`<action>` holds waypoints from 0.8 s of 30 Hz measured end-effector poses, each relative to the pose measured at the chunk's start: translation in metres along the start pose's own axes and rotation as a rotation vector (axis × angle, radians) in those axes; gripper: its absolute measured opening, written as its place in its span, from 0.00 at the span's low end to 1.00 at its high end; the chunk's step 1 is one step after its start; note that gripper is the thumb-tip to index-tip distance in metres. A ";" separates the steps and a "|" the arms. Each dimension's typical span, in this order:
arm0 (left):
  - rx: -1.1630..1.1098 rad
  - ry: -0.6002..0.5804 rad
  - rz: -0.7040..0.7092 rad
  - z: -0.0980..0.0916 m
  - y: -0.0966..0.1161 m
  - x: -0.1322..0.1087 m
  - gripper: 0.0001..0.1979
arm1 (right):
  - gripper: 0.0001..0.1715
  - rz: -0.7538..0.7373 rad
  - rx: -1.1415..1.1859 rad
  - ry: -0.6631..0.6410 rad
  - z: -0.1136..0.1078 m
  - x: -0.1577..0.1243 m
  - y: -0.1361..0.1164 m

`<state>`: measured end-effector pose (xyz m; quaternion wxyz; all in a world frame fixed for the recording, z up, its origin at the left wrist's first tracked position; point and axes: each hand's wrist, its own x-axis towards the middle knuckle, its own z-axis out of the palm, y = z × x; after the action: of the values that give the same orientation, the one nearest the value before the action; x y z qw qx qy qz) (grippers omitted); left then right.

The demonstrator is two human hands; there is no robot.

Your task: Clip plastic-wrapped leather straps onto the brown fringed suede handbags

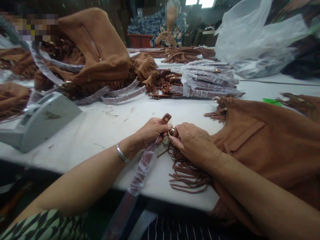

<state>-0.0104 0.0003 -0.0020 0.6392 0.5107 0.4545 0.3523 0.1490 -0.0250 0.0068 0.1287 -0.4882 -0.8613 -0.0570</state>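
Note:
My left hand (150, 133) is closed on the end of a brown strap (165, 119) whose length is wrapped in clear plastic (141, 170) and hangs off the table's front edge. My right hand (193, 143) pinches a metal ring (171, 132) on the corner of a brown suede fringed bag (270, 146) lying to the right. The two hands meet at the ring. The bag's fringe (186, 173) spreads under my right wrist.
A grey tape dispenser (37, 120) stands at left on the white table (100, 130). Behind lie more fringed brown bags (100, 56), a bundle of plastic-wrapped straps (205, 81) and clear plastic bags (257, 36). A person (170, 31) sits across the table.

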 end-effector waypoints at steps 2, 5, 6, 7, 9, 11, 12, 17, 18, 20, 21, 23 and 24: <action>-0.013 -0.031 -0.002 -0.002 0.000 0.001 0.11 | 0.13 -0.010 0.019 0.006 0.000 0.000 0.001; -0.037 -0.065 -0.015 -0.004 -0.001 0.002 0.12 | 0.13 -0.021 -0.007 0.011 0.004 0.001 0.001; -0.042 -0.066 -0.019 -0.004 -0.001 0.002 0.12 | 0.13 -0.019 -0.026 0.020 0.006 0.001 0.000; -0.045 -0.062 -0.021 -0.004 -0.001 0.002 0.12 | 0.13 -0.015 -0.046 0.035 0.008 0.002 0.000; -0.048 -0.052 -0.023 -0.004 -0.001 0.002 0.12 | 0.13 -0.005 -0.074 0.067 0.012 0.002 0.000; -0.050 -0.042 -0.025 -0.003 -0.001 0.002 0.13 | 0.13 -0.004 -0.086 0.080 0.015 0.002 0.000; -0.051 -0.035 -0.027 -0.002 -0.001 0.002 0.13 | 0.12 -0.007 -0.088 0.079 0.015 0.002 0.000; -0.027 -0.017 -0.031 -0.001 -0.001 0.003 0.15 | 0.11 0.000 -0.099 0.058 0.015 0.002 0.001; -0.016 -0.016 -0.030 -0.001 -0.001 0.003 0.16 | 0.10 0.004 -0.098 0.053 0.015 0.002 0.001; 0.026 -0.016 -0.018 -0.001 -0.001 0.002 0.16 | 0.10 0.017 -0.099 0.044 0.015 0.003 0.001; 0.064 -0.025 -0.010 -0.002 -0.001 0.001 0.17 | 0.10 0.029 -0.104 0.042 0.014 0.003 0.002; 0.156 -0.068 -0.001 -0.003 0.001 -0.001 0.17 | 0.11 0.072 -0.118 0.028 0.011 0.004 0.004; 0.206 -0.101 -0.001 -0.003 0.003 -0.003 0.17 | 0.11 0.097 -0.113 0.012 0.008 0.005 0.005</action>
<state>-0.0144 -0.0011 0.0012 0.6056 0.5905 0.4558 0.2771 0.1497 -0.0167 0.0002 0.1085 -0.5354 -0.8313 -0.1021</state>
